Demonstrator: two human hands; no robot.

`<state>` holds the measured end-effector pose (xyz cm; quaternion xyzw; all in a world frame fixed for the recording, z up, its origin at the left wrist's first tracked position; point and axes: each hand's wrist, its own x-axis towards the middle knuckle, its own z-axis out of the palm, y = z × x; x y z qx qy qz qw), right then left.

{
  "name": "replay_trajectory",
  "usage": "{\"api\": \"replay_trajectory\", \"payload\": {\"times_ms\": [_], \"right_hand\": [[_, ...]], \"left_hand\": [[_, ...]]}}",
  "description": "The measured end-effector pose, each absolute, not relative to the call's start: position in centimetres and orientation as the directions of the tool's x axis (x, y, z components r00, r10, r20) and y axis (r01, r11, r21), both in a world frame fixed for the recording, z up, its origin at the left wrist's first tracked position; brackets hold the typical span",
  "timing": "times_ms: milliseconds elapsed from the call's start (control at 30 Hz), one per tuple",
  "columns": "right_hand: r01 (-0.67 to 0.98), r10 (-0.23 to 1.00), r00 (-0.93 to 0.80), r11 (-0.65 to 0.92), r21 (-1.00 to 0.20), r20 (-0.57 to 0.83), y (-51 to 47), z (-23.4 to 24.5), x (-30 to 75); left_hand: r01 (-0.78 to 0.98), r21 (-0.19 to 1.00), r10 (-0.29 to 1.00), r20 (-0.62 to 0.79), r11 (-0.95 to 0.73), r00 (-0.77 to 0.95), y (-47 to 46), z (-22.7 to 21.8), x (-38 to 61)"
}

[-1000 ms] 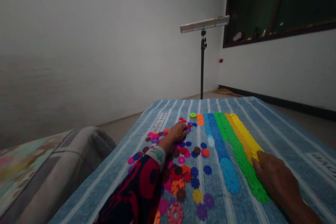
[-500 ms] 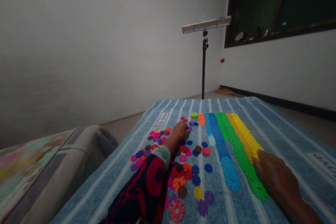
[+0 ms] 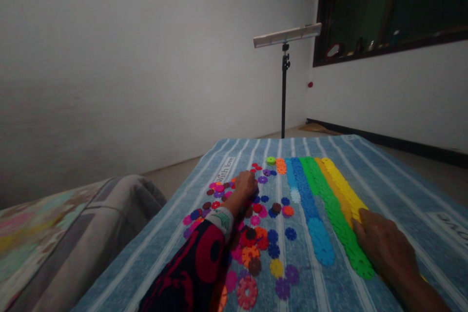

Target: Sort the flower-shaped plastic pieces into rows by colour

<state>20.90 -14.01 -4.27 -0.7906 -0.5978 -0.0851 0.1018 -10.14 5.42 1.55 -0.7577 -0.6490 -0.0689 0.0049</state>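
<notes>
My left hand (image 3: 245, 185) reaches far out over a scatter of small flower-shaped plastic discs (image 3: 261, 234) in red, orange, purple, pink and blue. Its fingers are curled down onto the discs at the far end of the scatter; what they hold is hidden. My right hand (image 3: 383, 246) lies flat, fingers together, on the near end of the yellow row (image 3: 341, 185). Beside that run sorted rows of discs: orange (image 3: 280, 166), light blue (image 3: 317, 239), blue (image 3: 302, 187) and green (image 3: 331, 209). Everything rests on a blue striped towel (image 3: 395, 185).
A single green disc (image 3: 270, 160) lies at the far end near the orange row. A light bar on a black stand (image 3: 284, 78) is behind the towel. A grey cushion (image 3: 91, 234) lies at the left. A dark window (image 3: 395, 5) is at upper right.
My left hand has drawn back a little toward the left, away from the purple discs near the far end. My right hand has stayed put.
</notes>
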Motion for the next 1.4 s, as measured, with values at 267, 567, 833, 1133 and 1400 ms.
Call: {"api": "replay_trajectory", "payload": {"times_ms": [267, 567, 833, 1133, 1400], "right_hand": [[0.962, 0.915, 0.27, -0.265, -0.058, 0.299, -13.9, -4.5, 21.1], [0.961, 0.916, 0.272, -0.272, -0.042, 0.296, -13.7, -4.4, 21.0], [0.955, 0.912, 0.295, -0.289, -0.064, 0.287, -13.7, -4.5, 20.9], [0.966, 0.909, 0.257, -0.252, -0.058, 0.328, -13.6, -5.2, 21.3], [0.966, 0.913, 0.254, -0.254, -0.043, 0.318, -13.7, -5.1, 21.3]], "left_hand": [[0.929, 0.101, 0.934, 0.074, -0.355, 0.349, 8.9, 2.2, -6.3], [0.916, 0.061, 0.918, -0.012, -0.396, 0.397, 8.7, 2.4, -7.2], [0.954, 0.234, 0.982, 0.015, -0.186, 0.188, 8.7, 3.6, -10.5], [0.857, 0.502, 0.992, 0.09, -0.117, 0.083, 12.8, 2.0, -7.3], [0.856, 0.506, 0.992, 0.109, -0.105, 0.057, 14.8, 0.5, -4.9]]}}
